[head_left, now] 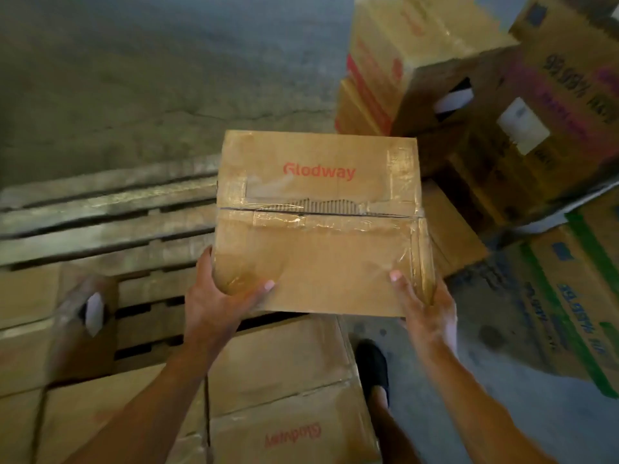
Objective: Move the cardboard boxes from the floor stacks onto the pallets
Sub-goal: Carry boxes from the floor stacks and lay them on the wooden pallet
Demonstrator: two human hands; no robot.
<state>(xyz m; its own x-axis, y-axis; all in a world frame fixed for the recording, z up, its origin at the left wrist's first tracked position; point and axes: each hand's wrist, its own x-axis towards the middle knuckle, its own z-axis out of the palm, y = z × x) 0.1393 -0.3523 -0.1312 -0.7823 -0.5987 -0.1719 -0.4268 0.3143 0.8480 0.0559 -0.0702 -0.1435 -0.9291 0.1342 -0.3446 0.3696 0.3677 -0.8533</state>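
- A grey concrete floor point(134, 78), cracked in places, is seen across the upper left of the frame and again at the lower right.
- The floor stacks point(495, 105) of cardboard boxes are piled in the upper right, with red and purple print and a white label on them; several sit tilted.
- A wooden pallet point(100, 209) is laid across the left middle of the frame, its slats partly bare.
- Loaded boxes point(284, 363) are seen on the pallet along the lower left and lower centre, one printed with red lettering that reads upside down.
- A green-printed box point(569, 313) is set on the floor at the right edge.
- The held box point(318, 222), marked "Glodway" in red and sealed with clear tape, is carried in the centre of the frame, over the pallet's right end and above the loaded boxes; whether its underside touches anything cannot be told.
- The left hand point(214, 306) is clasped on the held box's near left corner, thumb laid on top.
- The right hand point(425, 309) is clasped on the near right corner, thumb on top, fingers wrapped round the side.
- A dark shoe point(371, 366) is planted on the floor beside the loaded boxes.
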